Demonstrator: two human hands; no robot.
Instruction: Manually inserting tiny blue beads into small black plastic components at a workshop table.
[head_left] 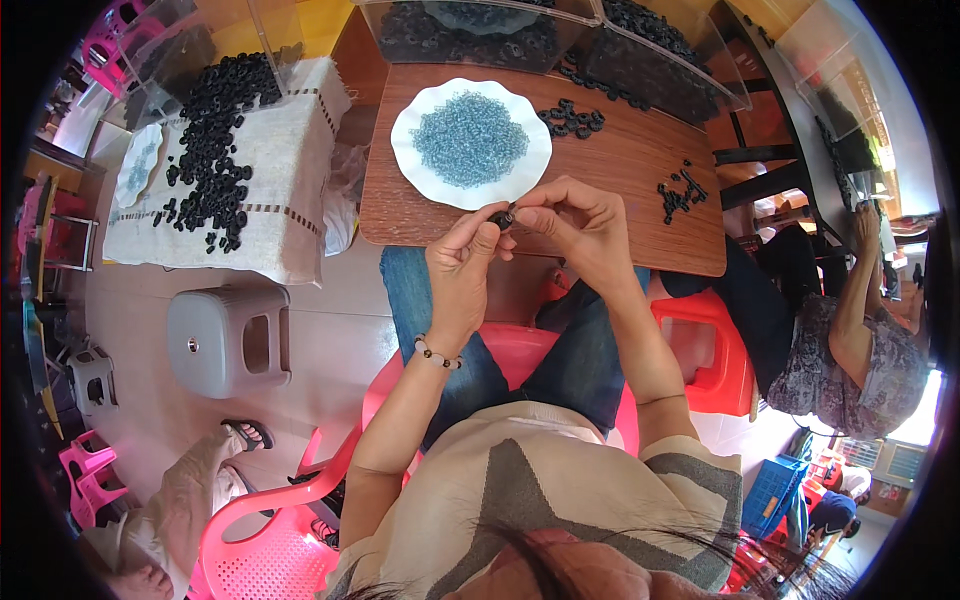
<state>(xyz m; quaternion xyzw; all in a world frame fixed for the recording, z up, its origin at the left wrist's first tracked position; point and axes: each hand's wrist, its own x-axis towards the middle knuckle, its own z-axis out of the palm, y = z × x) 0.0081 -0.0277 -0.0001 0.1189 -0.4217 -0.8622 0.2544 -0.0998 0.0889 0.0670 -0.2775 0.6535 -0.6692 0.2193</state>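
Close together at the table's near edge, both my hands work on one small black part point(503, 219). My left hand point(462, 262) pinches it between thumb and fingers. From the other side my right hand point(578, 228) has its thumb and forefinger closed at the same part; whether they also hold a tiny piece is too small to tell. Just beyond my hands, a white scalloped plate point(408, 165) bears a heap of small clear bluish rings point(470, 138). Several black ring-shaped parts point(572, 120) lie right of the plate, and a smaller group of black pieces point(683, 192) sits near the right edge.
Clear bins point(480, 40) of black parts stand along the far side of the brown table point(640, 150). At left, a cloth-covered table point(285, 150) carries more black parts. A grey stool point(225, 335) stands below it. Another person point(850, 350) sits at right, near a red stool point(720, 350).
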